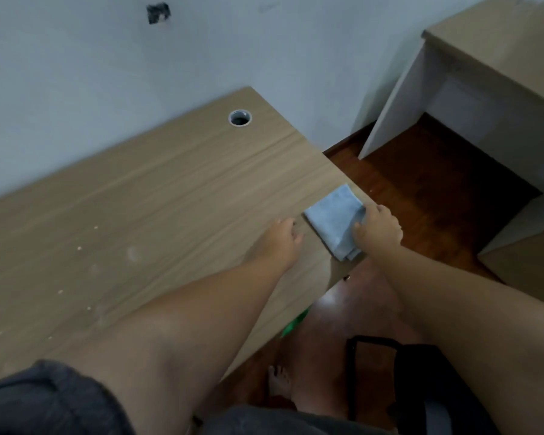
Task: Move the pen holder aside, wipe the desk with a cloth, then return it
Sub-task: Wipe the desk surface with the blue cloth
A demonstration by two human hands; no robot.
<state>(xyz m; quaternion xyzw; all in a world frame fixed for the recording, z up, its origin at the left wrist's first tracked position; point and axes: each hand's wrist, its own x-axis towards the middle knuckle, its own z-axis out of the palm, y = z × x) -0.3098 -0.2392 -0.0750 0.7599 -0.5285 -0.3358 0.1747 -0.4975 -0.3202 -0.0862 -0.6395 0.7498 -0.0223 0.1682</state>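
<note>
A folded light blue cloth (335, 222) lies at the right edge of the wooden desk (145, 196). My right hand (379, 229) rests on the cloth's right side, fingers curled over its edge and gripping it. Just left of the cloth, my left hand (280, 241) lies on the desk with its fingers loosely bent, holding nothing. No pen holder is in view. Small pale crumbs and smudges (79, 248) dot the left part of the desk.
A round cable hole (240, 117) sits near the desk's back edge by the white wall. To the right stands a second desk (496, 51) over dark wooden floor (421, 189). A black chair (421, 378) is below right, and a green object (296, 323) shows under the desk edge.
</note>
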